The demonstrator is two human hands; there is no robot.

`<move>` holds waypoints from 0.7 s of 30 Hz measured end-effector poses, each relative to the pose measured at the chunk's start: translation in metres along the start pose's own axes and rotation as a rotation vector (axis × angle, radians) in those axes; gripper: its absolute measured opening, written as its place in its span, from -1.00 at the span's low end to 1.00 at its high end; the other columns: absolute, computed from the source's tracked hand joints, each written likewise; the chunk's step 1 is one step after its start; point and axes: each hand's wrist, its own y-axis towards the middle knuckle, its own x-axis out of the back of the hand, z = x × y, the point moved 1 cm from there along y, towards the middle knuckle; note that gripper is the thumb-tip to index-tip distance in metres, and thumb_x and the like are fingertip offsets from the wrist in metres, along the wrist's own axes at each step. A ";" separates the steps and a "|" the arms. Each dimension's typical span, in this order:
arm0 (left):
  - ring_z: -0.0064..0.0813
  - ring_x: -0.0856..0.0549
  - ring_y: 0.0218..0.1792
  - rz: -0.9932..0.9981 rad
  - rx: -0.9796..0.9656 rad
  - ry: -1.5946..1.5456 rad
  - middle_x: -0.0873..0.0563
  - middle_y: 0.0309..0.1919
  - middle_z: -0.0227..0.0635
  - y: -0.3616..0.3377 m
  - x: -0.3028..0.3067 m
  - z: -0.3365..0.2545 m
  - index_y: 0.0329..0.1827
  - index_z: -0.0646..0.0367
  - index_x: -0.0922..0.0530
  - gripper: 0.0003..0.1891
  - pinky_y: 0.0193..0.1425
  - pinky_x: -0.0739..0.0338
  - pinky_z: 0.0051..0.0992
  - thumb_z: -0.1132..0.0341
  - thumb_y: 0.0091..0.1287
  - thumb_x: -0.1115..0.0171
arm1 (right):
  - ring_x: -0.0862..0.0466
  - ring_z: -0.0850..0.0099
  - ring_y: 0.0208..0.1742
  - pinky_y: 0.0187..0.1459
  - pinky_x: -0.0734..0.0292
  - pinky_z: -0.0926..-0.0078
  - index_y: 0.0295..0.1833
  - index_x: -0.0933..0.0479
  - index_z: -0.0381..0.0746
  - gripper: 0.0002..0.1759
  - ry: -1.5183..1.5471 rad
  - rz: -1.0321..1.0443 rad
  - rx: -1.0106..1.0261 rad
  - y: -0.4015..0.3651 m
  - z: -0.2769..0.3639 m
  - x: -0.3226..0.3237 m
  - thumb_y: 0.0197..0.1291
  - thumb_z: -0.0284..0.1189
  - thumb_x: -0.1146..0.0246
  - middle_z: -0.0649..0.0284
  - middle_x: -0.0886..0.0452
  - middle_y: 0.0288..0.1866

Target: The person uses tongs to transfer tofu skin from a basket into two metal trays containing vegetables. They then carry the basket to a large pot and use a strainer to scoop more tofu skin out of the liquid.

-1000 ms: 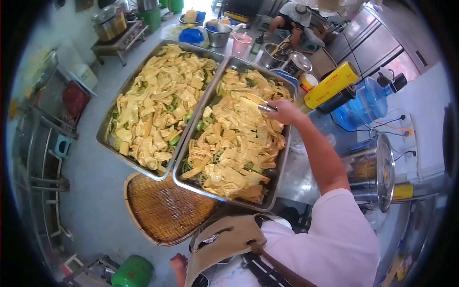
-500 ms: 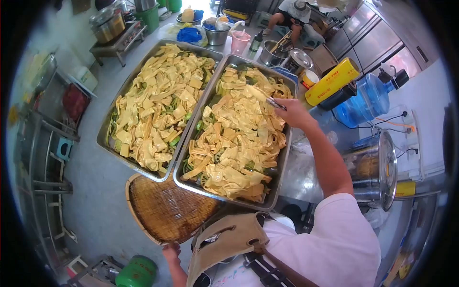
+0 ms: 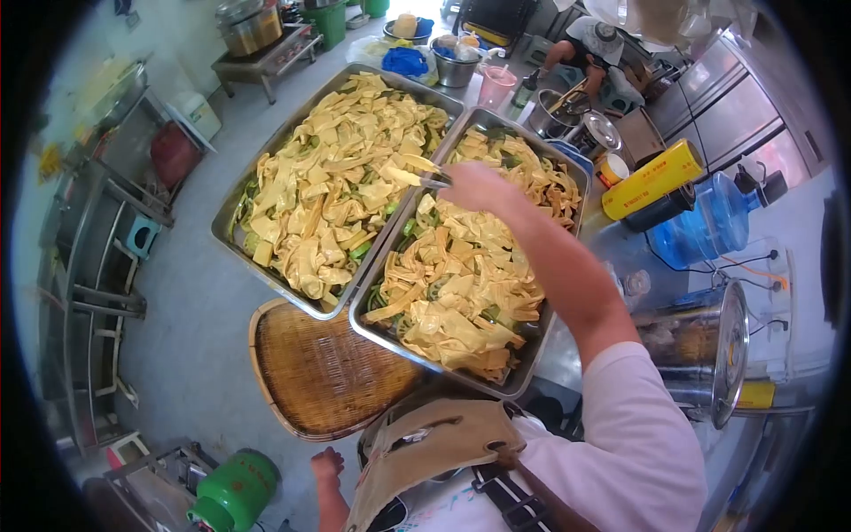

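My right hand [image 3: 474, 186] is closed around the handle of tongs [image 3: 409, 170] with pale yellow tips, which are spread apart. The tips are over the inner rim of the left metal tray [image 3: 232, 232], close to its food. That tray holds yellow strips like tofu skin [image 3: 310, 222] over green vegetables. Beside it, the right metal tray [image 3: 439, 359] holds the same mix, and my forearm crosses above it. My left hand [image 3: 327, 463] hangs low with curled fingers and nothing visible in it, apart from the woven bamboo tray [image 3: 328, 372] below the metal trays.
A green gas cylinder [image 3: 235, 488] stands at lower left. To the right are a yellow roll box [image 3: 654, 180], a blue water bottle [image 3: 705, 226] and a large steel pot [image 3: 696, 350]. Another person [image 3: 592, 44] crouches at the back near a pot with sticks [image 3: 557, 113].
My right hand has moved the tongs left from the right tray to the left tray's edge, and the tips now show apart. My left hand is now away from the bamboo tray's rim.
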 end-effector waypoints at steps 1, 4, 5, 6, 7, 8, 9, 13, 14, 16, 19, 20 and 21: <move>-0.40 -0.64 -0.54 -0.054 0.107 -0.084 -0.65 -0.50 -0.26 -0.019 -0.008 -0.031 -0.36 0.26 -0.55 -0.80 -0.55 -0.46 -0.43 0.28 0.28 -0.17 | -0.68 0.01 -0.04 0.00 -0.58 0.11 -0.02 -0.57 -0.36 -0.58 -0.038 0.025 -0.049 0.015 0.004 -0.011 0.23 -0.20 -0.23 -0.10 -0.68 -0.09; -0.40 -0.65 -0.53 -0.148 0.194 -0.199 -0.66 -0.49 -0.25 -0.051 -0.018 -0.068 -0.35 0.27 -0.55 -0.79 -0.53 -0.47 -0.43 0.27 0.29 -0.17 | -0.69 0.01 -0.05 -0.01 -0.59 0.07 0.04 -0.53 -0.37 -0.55 0.023 0.013 0.047 0.025 0.033 -0.044 0.24 -0.20 -0.22 -0.09 -0.69 -0.15; -0.40 -0.65 -0.52 -0.169 0.189 -0.221 -0.67 -0.48 -0.24 -0.053 -0.020 -0.068 -0.35 0.28 -0.56 -0.79 -0.52 -0.48 -0.44 0.27 0.29 -0.17 | -0.70 0.00 -0.07 -0.02 -0.59 0.07 0.05 -0.53 -0.35 -0.56 -0.037 0.029 0.141 0.014 0.045 -0.047 0.25 -0.21 -0.19 -0.08 -0.69 -0.17; -0.40 -0.65 -0.52 -0.170 0.190 -0.231 -0.67 -0.47 -0.23 -0.052 -0.021 -0.061 -0.34 0.28 -0.56 -0.79 -0.52 -0.48 -0.44 0.27 0.29 -0.18 | -0.70 -0.01 -0.09 -0.03 -0.59 0.07 0.06 -0.53 -0.34 -0.57 -0.100 0.049 0.238 -0.003 0.056 -0.044 0.27 -0.21 -0.17 -0.07 -0.69 -0.19; -0.39 -0.65 -0.51 -0.170 0.193 -0.244 -0.68 -0.46 -0.23 -0.051 -0.022 -0.053 -0.34 0.28 -0.56 -0.79 -0.51 -0.48 -0.44 0.27 0.29 -0.18 | -0.70 -0.01 -0.11 -0.04 -0.60 0.06 0.07 -0.53 -0.33 -0.58 -0.165 0.071 0.339 -0.010 0.068 -0.035 0.29 -0.21 -0.14 -0.07 -0.70 -0.21; -0.39 -0.66 -0.51 -0.171 0.197 -0.254 -0.68 -0.46 -0.22 -0.053 -0.025 -0.043 -0.34 0.29 -0.57 -0.78 -0.51 -0.49 -0.44 0.27 0.29 -0.18 | -0.70 -0.02 -0.12 -0.04 -0.60 0.07 0.07 -0.53 -0.32 -0.60 -0.146 0.081 0.311 -0.006 0.084 -0.023 0.29 -0.24 -0.14 -0.07 -0.70 -0.22; -0.39 -0.66 -0.50 -0.166 0.230 -0.252 -0.68 -0.45 -0.21 -0.057 -0.027 -0.034 -0.33 0.29 -0.57 -0.78 -0.50 -0.49 -0.44 0.27 0.29 -0.18 | -0.71 -0.02 -0.13 -0.04 -0.60 0.07 0.07 -0.53 -0.32 -0.62 -0.121 0.089 0.276 -0.003 0.102 -0.011 0.29 -0.27 -0.13 -0.06 -0.70 -0.22; -0.39 -0.67 -0.48 -0.146 0.345 -0.237 -0.69 -0.44 -0.20 -0.066 -0.029 -0.010 -0.29 0.33 -0.57 -0.77 -0.49 -0.51 -0.43 0.28 0.29 -0.18 | -0.73 0.03 -0.12 -0.10 -0.62 0.09 0.09 -0.51 -0.35 -0.65 -0.071 0.110 0.144 0.097 0.127 -0.032 0.27 -0.40 -0.12 -0.06 -0.71 -0.18; -0.39 -0.67 -0.48 -0.143 0.376 -0.233 -0.69 -0.44 -0.19 -0.067 -0.028 -0.007 -0.28 0.33 -0.57 -0.77 -0.49 -0.52 -0.43 0.28 0.29 -0.18 | -0.74 0.04 -0.11 -0.12 -0.63 0.09 0.09 -0.50 -0.37 -0.66 -0.063 0.133 0.105 0.118 0.134 -0.045 0.27 -0.42 -0.11 -0.06 -0.71 -0.17; -0.39 -0.68 -0.47 -0.191 0.383 -0.239 -0.69 -0.44 -0.19 -0.074 -0.028 -0.009 -0.26 0.35 -0.57 -0.77 -0.49 -0.52 -0.44 0.29 0.30 -0.18 | -0.74 0.06 -0.11 -0.14 -0.64 0.10 0.09 -0.48 -0.40 -0.66 -0.085 0.059 0.231 0.133 0.159 -0.068 0.28 -0.43 -0.07 -0.06 -0.71 -0.17; -0.40 -0.67 -0.47 -0.249 0.347 -0.246 -0.69 -0.43 -0.20 -0.084 -0.028 -0.015 -0.26 0.35 -0.57 -0.77 -0.49 -0.51 -0.46 0.30 0.30 -0.18 | -0.74 0.06 -0.13 -0.16 -0.65 0.12 0.12 -0.46 -0.43 -0.65 -0.107 0.038 0.356 0.130 0.190 -0.083 0.30 -0.46 -0.05 -0.06 -0.71 -0.17; -0.41 -0.67 -0.47 -0.265 0.328 -0.246 -0.69 -0.43 -0.20 -0.088 -0.028 -0.018 -0.26 0.35 -0.57 -0.78 -0.49 -0.51 -0.46 0.30 0.30 -0.18 | -0.74 0.06 -0.13 -0.17 -0.65 0.12 0.13 -0.45 -0.44 -0.65 -0.113 0.048 0.386 0.119 0.200 -0.081 0.30 -0.47 -0.04 -0.05 -0.71 -0.18; -0.41 -0.67 -0.47 -0.266 0.319 -0.260 -0.69 -0.43 -0.20 -0.091 -0.028 -0.020 -0.27 0.35 -0.58 -0.77 -0.48 -0.51 -0.47 0.30 0.31 -0.18 | -0.74 0.06 -0.14 -0.18 -0.65 0.14 0.14 -0.44 -0.44 -0.63 -0.136 0.078 0.424 0.109 0.208 -0.079 0.30 -0.47 -0.04 -0.05 -0.71 -0.18</move>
